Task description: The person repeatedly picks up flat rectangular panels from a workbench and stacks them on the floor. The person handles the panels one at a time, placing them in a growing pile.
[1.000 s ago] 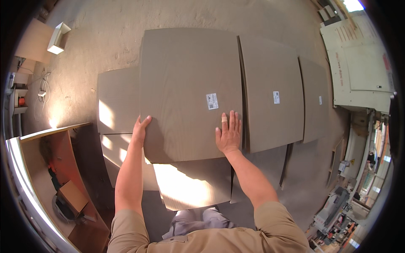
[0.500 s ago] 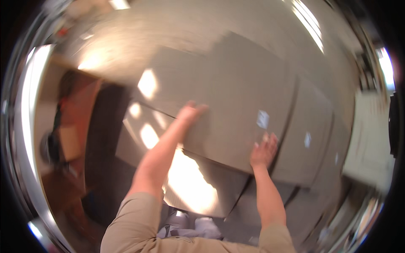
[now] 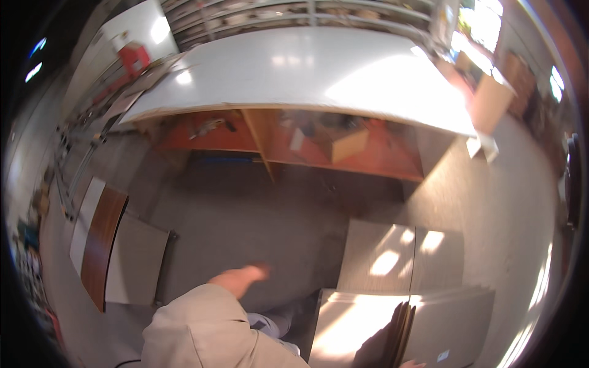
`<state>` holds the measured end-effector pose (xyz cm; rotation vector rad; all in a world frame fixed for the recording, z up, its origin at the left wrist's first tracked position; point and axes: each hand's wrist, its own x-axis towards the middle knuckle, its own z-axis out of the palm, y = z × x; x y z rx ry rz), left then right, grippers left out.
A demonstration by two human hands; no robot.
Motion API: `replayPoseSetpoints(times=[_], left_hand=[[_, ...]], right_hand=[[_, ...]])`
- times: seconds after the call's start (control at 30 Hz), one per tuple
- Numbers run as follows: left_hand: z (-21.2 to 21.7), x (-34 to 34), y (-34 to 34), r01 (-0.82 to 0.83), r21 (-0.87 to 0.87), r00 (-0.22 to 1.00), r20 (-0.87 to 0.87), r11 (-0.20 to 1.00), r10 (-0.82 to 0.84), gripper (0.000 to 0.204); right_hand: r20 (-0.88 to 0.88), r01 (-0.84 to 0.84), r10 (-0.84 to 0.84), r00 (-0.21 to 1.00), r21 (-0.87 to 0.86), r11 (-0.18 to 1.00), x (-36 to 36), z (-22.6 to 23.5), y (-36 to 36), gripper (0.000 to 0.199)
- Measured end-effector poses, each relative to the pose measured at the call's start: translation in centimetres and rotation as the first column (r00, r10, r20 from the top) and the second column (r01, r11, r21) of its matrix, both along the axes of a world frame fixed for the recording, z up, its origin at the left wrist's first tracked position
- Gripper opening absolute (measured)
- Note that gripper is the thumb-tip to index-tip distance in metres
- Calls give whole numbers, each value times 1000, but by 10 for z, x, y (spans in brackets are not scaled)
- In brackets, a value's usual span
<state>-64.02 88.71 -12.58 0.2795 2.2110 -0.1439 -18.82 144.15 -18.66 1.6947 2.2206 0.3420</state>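
Observation:
My left hand (image 3: 254,272), smeared by motion, is out in front of me over the dark floor. It touches nothing that I can see, and its fingers cannot be made out. Only a small part of my right hand (image 3: 412,364) shows at the bottom edge, by a stack of grey-brown boards (image 3: 451,328). A small white label (image 3: 443,356) is on the top board there. Beside the stack lies a sunlit board (image 3: 346,322), and beyond it are two more flat boards, a left one (image 3: 362,248) and a right one (image 3: 438,264).
Ahead stands a long white-topped workbench (image 3: 264,73) with orange-red shelves (image 3: 368,147) underneath, holding a small cardboard box (image 3: 350,146). To the left stand panels, one wood-brown (image 3: 104,245) and one grey (image 3: 135,260), near a metal frame (image 3: 86,165). Racks (image 3: 307,12) line the back.
My view has swung left, from the boards to the workbench. Both hands were over the boards; now the left is off them, over the floor, and the right is mostly out of view.

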Motion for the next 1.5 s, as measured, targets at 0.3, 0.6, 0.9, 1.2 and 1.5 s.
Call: replayPoseSetpoints(times=[0.3,0.6,0.9,1.2,1.5], left_hand=[[72,58,-341,-836,348,408,-124,424,905,43],[27,8,-400,-735,674,322,246,78,914,28],[29,27,-568,-331,833,-581,190,-443,791,19],[-75,65,-505,-859,260,441,-61,441,895,36],[30,-178,-620,-219,798,-534,383,-561,754,20]], right_hand=[[-280,-700,681,676,-533,476,-217,50,-292,57],[-679,-852,516,523,-403,335,-515,141,-410,65],[-943,-953,278,-181,99,-286,-762,255,-690,62],[-809,-519,-75,-583,442,-732,-875,350,-907,55],[-859,-605,82,-505,285,-744,-1035,363,-1041,56]])
